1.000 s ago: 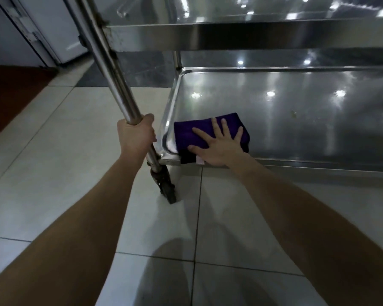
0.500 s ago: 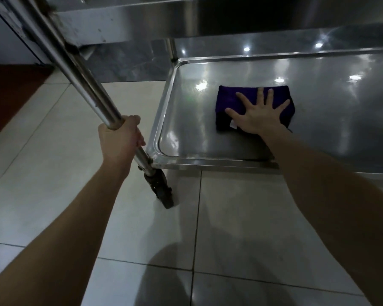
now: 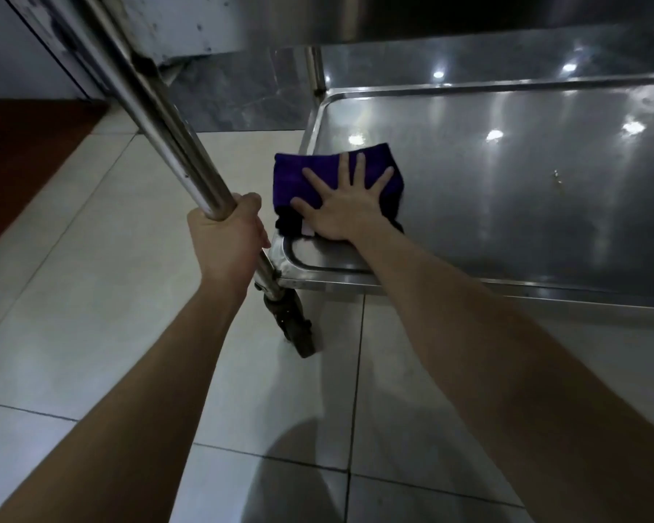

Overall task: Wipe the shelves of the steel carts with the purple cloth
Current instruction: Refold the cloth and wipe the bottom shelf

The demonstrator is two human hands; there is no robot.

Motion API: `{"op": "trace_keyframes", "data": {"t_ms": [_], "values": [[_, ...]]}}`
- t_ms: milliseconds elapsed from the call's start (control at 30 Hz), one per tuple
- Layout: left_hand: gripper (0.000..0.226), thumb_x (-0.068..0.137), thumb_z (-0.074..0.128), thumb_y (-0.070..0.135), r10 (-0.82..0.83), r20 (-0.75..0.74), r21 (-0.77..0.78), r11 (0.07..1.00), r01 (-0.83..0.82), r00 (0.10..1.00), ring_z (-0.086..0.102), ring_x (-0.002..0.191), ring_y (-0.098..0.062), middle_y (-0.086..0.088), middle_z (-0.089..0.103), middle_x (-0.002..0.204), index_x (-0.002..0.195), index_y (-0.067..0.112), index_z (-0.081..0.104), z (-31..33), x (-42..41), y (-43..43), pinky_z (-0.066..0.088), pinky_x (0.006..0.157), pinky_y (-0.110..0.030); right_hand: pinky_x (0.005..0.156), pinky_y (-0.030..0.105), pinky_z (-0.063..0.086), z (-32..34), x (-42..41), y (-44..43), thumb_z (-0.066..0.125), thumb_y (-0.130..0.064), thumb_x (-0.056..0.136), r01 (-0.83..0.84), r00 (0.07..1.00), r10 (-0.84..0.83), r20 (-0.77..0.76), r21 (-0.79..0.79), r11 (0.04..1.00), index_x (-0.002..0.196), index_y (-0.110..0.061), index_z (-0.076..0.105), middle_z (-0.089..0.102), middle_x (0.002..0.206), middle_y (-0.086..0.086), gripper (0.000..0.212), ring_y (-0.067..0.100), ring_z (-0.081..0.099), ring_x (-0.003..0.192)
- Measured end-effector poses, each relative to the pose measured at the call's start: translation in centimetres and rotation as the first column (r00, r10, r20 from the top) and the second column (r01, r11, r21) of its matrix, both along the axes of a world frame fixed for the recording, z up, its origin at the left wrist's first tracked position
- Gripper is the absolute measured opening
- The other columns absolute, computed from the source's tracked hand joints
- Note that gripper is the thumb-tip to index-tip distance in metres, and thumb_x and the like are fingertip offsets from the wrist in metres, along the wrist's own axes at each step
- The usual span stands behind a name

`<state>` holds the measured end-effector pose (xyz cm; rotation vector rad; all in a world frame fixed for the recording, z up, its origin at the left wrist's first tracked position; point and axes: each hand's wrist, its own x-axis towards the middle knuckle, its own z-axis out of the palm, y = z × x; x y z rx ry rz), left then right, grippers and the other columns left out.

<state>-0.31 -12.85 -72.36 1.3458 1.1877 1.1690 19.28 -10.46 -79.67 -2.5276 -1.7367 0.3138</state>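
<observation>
We see a deep purple folded cloth (image 3: 318, 171) on the grey reflective steel shelf (image 3: 525, 205), above pale cream floor tiles (image 3: 91, 296).

cloth (image 3: 299, 175) over left rim of bottom shelf (image 3: 506, 205) | right hand (image 3: 346, 209) atop cloth | post (image 3: 159, 118), caster (image 3: 297, 330) at near-left corner

Your left hand (image 3: 225, 245), right hand (image 3: 344, 213): bare. Your left forearm (image 3: 148, 371), right forearm (image 3: 487, 352): bare from wrist to frame edge, long, tapering toward wrist.
</observation>
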Motion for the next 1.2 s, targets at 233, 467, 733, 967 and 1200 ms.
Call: {"op": "trace_keyframes", "data": {"t_ms": [233, 467, 733, 967, 1200], "values": [[0.014, 0.083, 0.068, 0.021, 0.053, -0.060, -0.058, 0.997, -0.057, 0.997, 0.056, 0.049, -0.020, -0.004, 0.053, 0.056, 0.077, 0.012, 0.060, 0.8, 0.0, -0.1, 0.057, 0.059, -0.034, 0.116, 0.079, -0.024, -0.9, 0.5, -8.7, 0.014, -0.086, 0.099, -0.080, 0.996, 0.079, -0.042, -0.007, 0.997, 0.168, -0.057, 0.001, -0.018, 0.181, 0.007, 0.076, 0.038, -0.023, 0.164], [0.028, 0.089, 0.073, 0.040, 0.122, -0.194, 0.017, 0.993, -0.121, 0.973, 0.069, 0.059, -0.010, 0.002, 0.073, 0.061, 0.072, 0.017, 0.071, 0.7, -0.7, 0.3, 0.059, 0.069, -0.035, 0.124, 0.071, -0.020, -0.9, 10.7, -18.9, 0.010, -0.093, 0.091, 0.073, 0.994, -0.075, -0.084, -0.025, 0.997, 0.166, -0.063, 0.000, -0.016, 0.181, -0.007, 0.081, 0.025, -0.019, 0.166], [0.072, 0.076, 0.069, 0.083, 0.378, -0.449, 0.063, 0.917, -0.393, 0.810, 0.068, 0.093, -0.031, 0.000, 0.063, 0.098, 0.101, 0.019, 0.050, -1.7, 1.2, -5.7, 0.052, 0.084, -0.040, 0.124, 0.071, -0.019, -0.1, 17.7, -25.7, 0.001, -0.101, 0.080, 0.198, 0.977, -0.203, -0.064, -0.071, 0.978, 0.164, -0.063, -0.006, -0.019, 0.181, -0.007, 0.092, 0.026, -0.022, 0.165], [0.064, 0.098, 0.033, 0.081, -0.077, -0.731, 0.216, 0.916, 0.337, 0.678, 0.067, 0.091, -0.024, 0.000, 0.069, 0.099, 0.105, 0.025, 0.063, -5.5, 11.7, -13.2, 0.055, 0.084, -0.045, 0.122, 0.072, -0.021, -0.1, 16.8, -25.4, 0.009, -0.090, 0.096, 0.176, 0.983, -0.177, -0.041, -0.038, 0.984, 0.168, -0.057, -0.005, -0.020, 0.181, -0.002, 0.080, 0.029, -0.024, 0.165], [0.082, 0.108, 0.025, 0.065, 0.013, -0.889, 0.208, 0.902, 0.378, 0.458, 0.032, 0.159, -0.043, -0.027, 0.040, 0.168, 0.166, 0.007, 0.035, -7.9, 15.5, -7.0, 0.021, 0.132, -0.057, 0.124, 0.071, -0.021, -1.2, 20.6, -27.2, 0.009, -0.085, 0.097, 0.150, 0.988, -0.151, -0.026, -0.018, 0.989, 0.164, -0.062, -0.006, -0.018, 0.181, -0.006, 0.073, 0.025, -0.022, 0.166]]}}
